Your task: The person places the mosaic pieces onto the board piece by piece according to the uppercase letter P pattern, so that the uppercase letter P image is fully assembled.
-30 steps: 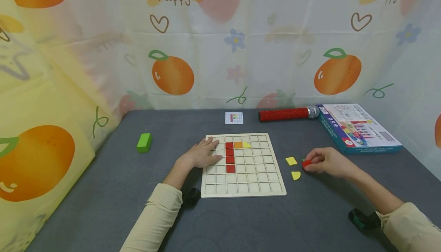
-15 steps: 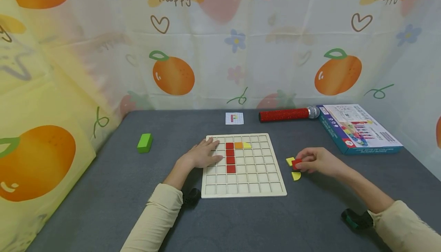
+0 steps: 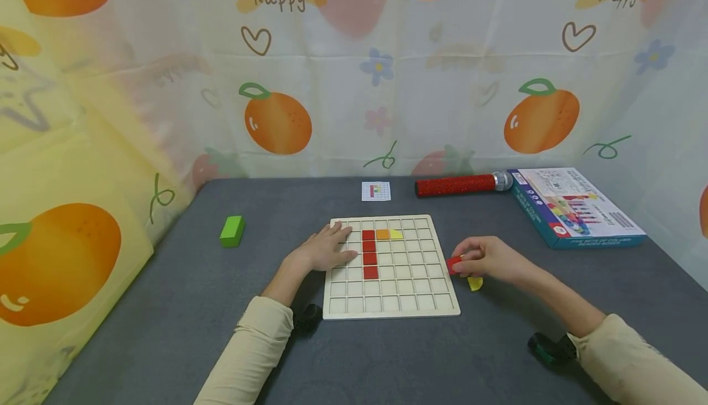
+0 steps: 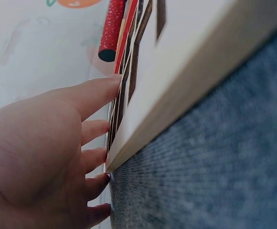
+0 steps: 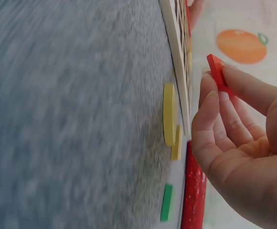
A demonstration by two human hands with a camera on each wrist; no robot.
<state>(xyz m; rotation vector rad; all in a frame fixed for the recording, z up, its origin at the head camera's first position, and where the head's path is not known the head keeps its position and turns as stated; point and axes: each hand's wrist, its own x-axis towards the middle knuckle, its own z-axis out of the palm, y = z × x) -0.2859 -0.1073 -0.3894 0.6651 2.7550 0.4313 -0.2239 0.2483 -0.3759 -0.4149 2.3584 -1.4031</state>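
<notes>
My left hand (image 3: 322, 249) rests with spread fingers on the left edge of a pale wooden grid board (image 3: 420, 285). In the left wrist view its thumb touches the board's face. A column of red square tiles (image 3: 370, 258) is set in the grid, with an orange tile (image 3: 382, 234) and a yellow tile (image 3: 396, 234) at its top right. My right hand (image 3: 489, 260) pinches a red tile (image 5: 216, 71) between thumb and fingers, beside the board's right edge. A rounded yellow piece (image 3: 475, 283) lies under that hand; another yellow piece (image 5: 176, 143) shows in the right wrist view.
A green block (image 3: 232, 231) stands at the left. Behind the board are a small pattern card (image 3: 375, 191) and a red glittery microphone (image 3: 456, 185). A flat game box (image 3: 581, 208) lies at the back right. A green piece (image 5: 166, 202) lies on the table near the right hand.
My right hand has moved left with the red tile, from beyond the yellow pieces to the board's right edge, now covering one yellow piece in the head view. The left hand stays put.
</notes>
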